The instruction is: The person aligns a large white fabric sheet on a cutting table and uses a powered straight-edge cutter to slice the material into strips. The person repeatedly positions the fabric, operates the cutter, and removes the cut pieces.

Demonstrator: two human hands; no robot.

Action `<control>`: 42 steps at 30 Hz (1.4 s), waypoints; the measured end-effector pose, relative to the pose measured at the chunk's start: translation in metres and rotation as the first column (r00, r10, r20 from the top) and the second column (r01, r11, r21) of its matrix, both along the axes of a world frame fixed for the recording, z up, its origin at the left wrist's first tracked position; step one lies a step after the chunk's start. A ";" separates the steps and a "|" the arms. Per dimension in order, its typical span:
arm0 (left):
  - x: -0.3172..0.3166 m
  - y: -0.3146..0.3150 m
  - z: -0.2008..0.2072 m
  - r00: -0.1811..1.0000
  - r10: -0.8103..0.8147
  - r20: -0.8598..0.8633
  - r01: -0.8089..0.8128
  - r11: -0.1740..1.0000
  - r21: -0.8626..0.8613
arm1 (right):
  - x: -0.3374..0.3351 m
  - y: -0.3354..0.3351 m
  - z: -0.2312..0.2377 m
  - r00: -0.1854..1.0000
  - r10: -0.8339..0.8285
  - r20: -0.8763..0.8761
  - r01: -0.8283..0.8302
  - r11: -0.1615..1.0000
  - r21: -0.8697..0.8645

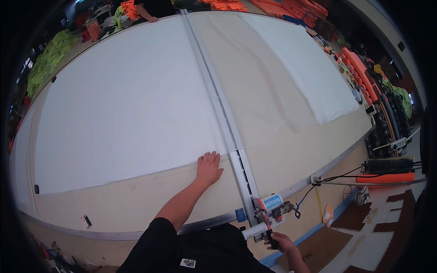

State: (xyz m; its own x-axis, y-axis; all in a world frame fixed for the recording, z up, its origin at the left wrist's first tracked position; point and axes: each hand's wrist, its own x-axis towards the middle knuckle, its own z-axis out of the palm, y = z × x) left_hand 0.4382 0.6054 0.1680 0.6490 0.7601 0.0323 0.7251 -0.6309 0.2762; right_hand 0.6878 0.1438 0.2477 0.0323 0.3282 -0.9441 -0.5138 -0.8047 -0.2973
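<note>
Two hands are at work on one large beige table (309, 157). One broad, smooth sheet of white fabric (123, 104) covers most of its left part, with two small black blocks (36, 189) along the sheet's left side. One long, straight silver metal rail (216, 86) crosses the table, and one thick white band of fabric (309, 68) lies well to its right.

The left hand (209, 168) is unclenched, palm down, its fingers spread over the sheet's near edge just left of the rail; the sheet stretches away beyond it. The right hand (282, 243) is wrapped around the black handle (271, 240) of one white-and-red machine with cylindrical housings (269, 213), mounted at the rail's near end. The sheet is well apart from that hand, farther off and to the left.

At the far edge, one co-worker's hand (153, 19) rests on the table.
</note>
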 end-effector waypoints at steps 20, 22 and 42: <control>0.021 -0.011 -0.003 0.998 0.064 -0.015 -0.064 0.998 0.010 | -0.006 0.548 0.073 0.843 -0.207 0.496 -0.222 0.707 0.672; 0.012 -0.012 -0.008 0.997 0.074 -0.038 -0.074 0.997 -0.011 | -0.038 0.553 0.099 0.832 -0.147 0.536 -0.356 0.600 0.716; 0.009 -0.007 0.003 0.991 0.048 -0.122 -0.060 0.993 -0.097 | -0.018 0.282 -0.041 0.713 0.228 0.663 -0.576 0.730 0.368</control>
State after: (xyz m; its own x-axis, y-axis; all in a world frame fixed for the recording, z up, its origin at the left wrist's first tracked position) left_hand 0.4474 0.5980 0.1711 0.6014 0.7898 -0.1210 0.7890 -0.5632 0.2454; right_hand 0.6697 0.4254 0.2064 0.2114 0.8552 -0.4733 0.2156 -0.5131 -0.8308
